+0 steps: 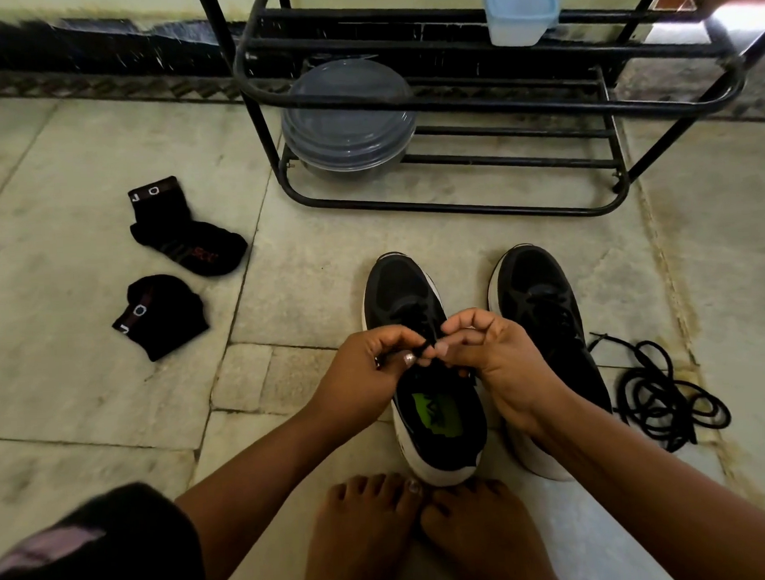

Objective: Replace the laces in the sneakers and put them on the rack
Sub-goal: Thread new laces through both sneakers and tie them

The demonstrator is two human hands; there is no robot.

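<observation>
Left hand [366, 365]: pinches the black lace [423, 349] above the left sneaker [419, 376].
Right hand [488, 351]: pinches the same lace.
Loose lace [666, 400]: on the floor beside the right sneaker [543, 309].

Readable marks: few, all on the socks and one insole.

Upper black sock [185, 230], lying on the floor: white characters on the cuff, one reading as "O", the one beside it cut off and unclear; on the foot part, small red lettering, blurred, possibly "SCC", not certain. Lower black sock [160, 315]: white "O" on the cuff band with a second character beside it, shaped like "J" or "U", cannot tell which. Left sneaker [423, 367]: bright green patch on the insole carrying a dark logo, shape visible but not legible. Right sneaker [549, 326], plastic containers and rack: no readable text.
</observation>
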